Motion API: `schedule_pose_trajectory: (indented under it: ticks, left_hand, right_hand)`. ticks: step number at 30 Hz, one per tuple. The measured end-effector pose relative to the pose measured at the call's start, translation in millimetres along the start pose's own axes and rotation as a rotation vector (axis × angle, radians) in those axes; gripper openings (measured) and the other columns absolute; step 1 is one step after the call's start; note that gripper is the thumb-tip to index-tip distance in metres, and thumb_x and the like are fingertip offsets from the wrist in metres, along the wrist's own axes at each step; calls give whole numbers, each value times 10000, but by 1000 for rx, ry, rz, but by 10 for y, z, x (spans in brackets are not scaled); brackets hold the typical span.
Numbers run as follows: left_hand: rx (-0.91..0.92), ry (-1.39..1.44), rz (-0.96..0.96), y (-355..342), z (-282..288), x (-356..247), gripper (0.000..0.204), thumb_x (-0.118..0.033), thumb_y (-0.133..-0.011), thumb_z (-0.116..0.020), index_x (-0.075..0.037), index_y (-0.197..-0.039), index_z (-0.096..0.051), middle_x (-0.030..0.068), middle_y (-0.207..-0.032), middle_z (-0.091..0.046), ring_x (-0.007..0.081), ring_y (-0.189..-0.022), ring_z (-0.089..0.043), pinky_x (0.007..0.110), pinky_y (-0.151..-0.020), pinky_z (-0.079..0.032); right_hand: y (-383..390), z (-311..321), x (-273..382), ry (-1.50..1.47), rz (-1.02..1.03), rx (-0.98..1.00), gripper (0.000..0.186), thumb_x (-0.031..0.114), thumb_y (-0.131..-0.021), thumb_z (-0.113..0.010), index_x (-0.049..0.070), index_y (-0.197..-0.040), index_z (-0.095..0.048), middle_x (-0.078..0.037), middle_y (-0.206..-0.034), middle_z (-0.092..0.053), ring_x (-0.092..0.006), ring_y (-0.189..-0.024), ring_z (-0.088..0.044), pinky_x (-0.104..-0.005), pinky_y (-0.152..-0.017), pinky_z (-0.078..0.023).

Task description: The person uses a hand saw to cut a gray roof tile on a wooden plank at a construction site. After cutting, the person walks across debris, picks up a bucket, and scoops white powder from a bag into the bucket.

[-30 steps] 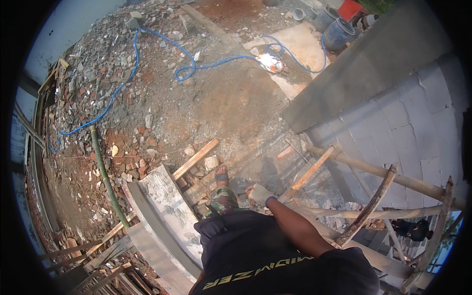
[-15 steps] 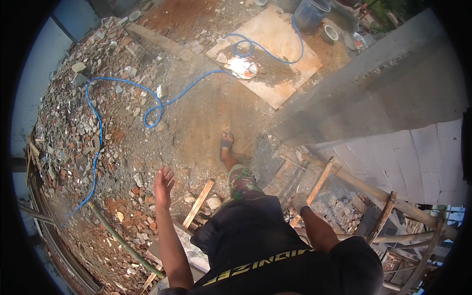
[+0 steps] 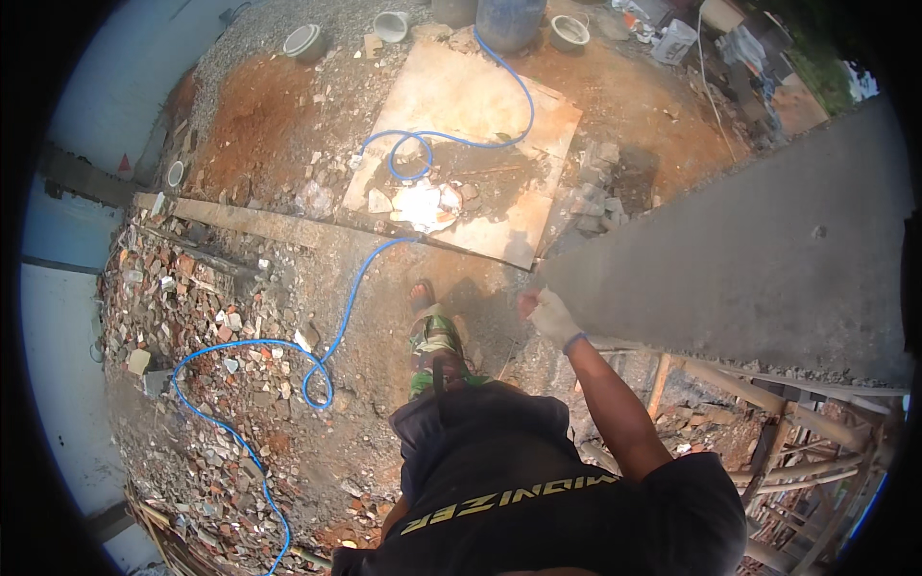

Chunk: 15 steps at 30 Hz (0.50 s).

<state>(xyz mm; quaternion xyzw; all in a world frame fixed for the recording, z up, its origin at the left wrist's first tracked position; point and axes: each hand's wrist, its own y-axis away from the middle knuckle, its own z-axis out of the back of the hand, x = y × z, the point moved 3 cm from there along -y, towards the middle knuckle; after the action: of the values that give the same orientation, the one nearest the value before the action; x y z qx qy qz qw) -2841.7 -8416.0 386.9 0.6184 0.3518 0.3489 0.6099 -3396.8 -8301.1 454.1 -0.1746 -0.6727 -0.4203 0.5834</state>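
My right hand, in a pale work glove with a blue cuff, is raised at the near left end of the grey plastered wall. Its fingers look curled. A small reddish patch shows at their tips, and whether this is bare fingertips or something held I cannot make out. My left hand is out of the picture; only a bit of that arm shows beside the dark shirt. Ahead, a blue hose winds over the rubble and reaches a bright white bundle on a plywood sheet.
Broken brick and stone rubble spreads at the left, with a long plank across it. A blue drum and round buckets stand at the back. Bamboo poles form scaffolding under the wall at right.
My right hand has risen forward from beside my body to the wall's end. My left hand has dropped out of view. The view has tilted up, and I have turned slightly.
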Motion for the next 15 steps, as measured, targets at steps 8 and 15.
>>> schedule_pose_trajectory:
  ticks: [8, 15]
  left_hand:
    - [-57, -307, -364, -135, -944, -4379, 503, -401, -986, -554, -134, -1411, -517, 51, -1299, -614, 246, -1099, -572, 498, -954, -428]
    - [-241, -239, -868, 601, -2064, -8475, 467, -394, -964, -572, -103, -1329, -587, 60, -1234, -639, 194, -933, -578, 371, -720, -438]
  right_hand:
    - [-906, 751, 73, 397, -499, -510, 258, 183, -866, -592, 42, -990, -769, -154, -960, -756, -275, -914, -720, -408, -807, -549]
    - [-784, 951, -623, -221, -874, -545, 195, 178, -963, -546, 154, -1112, -669, -16, -815, -639, -194, -565, -553, -410, -548, -467]
